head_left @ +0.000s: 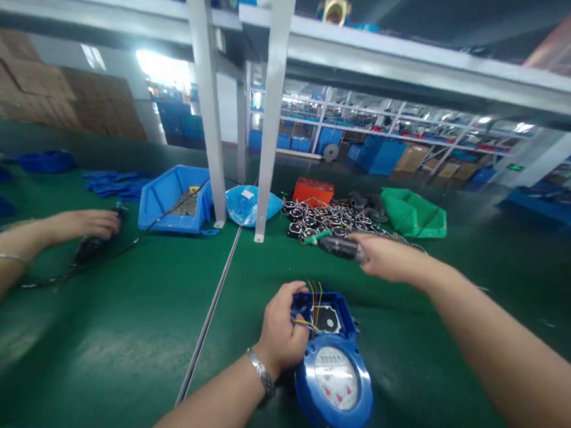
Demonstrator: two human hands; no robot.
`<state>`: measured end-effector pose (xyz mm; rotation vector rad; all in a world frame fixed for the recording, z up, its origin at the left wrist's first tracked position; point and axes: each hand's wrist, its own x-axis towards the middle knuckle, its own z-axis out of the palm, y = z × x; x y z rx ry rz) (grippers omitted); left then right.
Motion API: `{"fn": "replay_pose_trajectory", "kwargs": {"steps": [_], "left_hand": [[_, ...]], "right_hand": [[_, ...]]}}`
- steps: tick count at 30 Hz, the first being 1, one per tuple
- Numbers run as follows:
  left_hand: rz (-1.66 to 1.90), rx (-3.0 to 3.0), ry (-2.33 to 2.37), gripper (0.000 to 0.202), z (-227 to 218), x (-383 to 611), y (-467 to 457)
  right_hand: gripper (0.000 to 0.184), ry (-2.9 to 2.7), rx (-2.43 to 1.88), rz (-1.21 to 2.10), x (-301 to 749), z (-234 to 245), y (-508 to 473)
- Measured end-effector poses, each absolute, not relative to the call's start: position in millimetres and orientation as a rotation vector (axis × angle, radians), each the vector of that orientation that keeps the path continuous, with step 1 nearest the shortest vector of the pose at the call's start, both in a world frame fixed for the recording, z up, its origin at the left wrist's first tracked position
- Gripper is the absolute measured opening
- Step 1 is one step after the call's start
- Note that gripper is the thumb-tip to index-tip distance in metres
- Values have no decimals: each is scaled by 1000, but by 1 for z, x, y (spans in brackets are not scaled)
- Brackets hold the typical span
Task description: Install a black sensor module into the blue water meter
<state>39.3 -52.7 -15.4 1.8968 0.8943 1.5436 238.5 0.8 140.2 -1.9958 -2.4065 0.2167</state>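
A blue water meter (335, 376) with a round white dial lies on the green table. Its open square box (349, 318) holds a black-and-white module (327, 319) with thin coloured wires. My left hand (285, 327) is closed around the left wall of that box, fingers at its upper corner and thumb by the wires. Out to the right, my right hand (382, 254) grips a dark electric screwdriver (341, 246), slightly blurred, whose green front end points left. The tool hangs above the near side of a pile of wired modules (323, 217).
A co-worker's hand (85, 224) rests over another screwdriver (91, 246) at left. Blue bin (148, 210) of small parts, blue bag (240, 206), orange box (313, 191) and green bin (413, 215) stand behind. White posts (269, 114) carry an overhead shelf. A seam crosses the table.
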Motion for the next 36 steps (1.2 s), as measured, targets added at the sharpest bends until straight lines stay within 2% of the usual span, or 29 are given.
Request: {"fn": "replay_pose_trajectory", "kwargs": {"steps": [3, 7, 11, 13, 16, 19, 21, 29, 32, 36], "left_hand": [[1613, 1928, 824, 32, -16, 42, -52], [1671, 1939, 799, 26, -18, 44, -52], [1622, 1927, 843, 23, -16, 45, -54], [1598, 1928, 869, 23, -13, 44, -55], [1579, 1968, 885, 23, -9, 43, -57], [1549, 2036, 880, 23, -6, 40, -57], [1518, 2085, 874, 22, -5, 38, -55], [1345, 2205, 858, 23, -2, 28, -48], [1226, 2163, 866, 35, 0, 24, -45], [1127, 2002, 880, 78, -9, 22, -38]], "right_hand": [[55, -2349, -2249, 365, 274, 82, 16], [36, -2158, -2425, 456, 319, 41, 28], [21, -1999, -2309, 485, 325, 42, 20], [20, -1990, -2149, 547, 311, 48, 6], [36, -2031, -1912, 741, 278, 56, -27], [67, -2061, -1585, 1101, 249, 57, -62], [83, -1994, -1473, 1203, 236, 53, -78], [86, -1397, -1226, 1498, 217, 25, -80], [85, -1278, -1148, 1547, 219, 20, -73], [77, -1032, -1131, 1623, 225, 11, -64]]}}
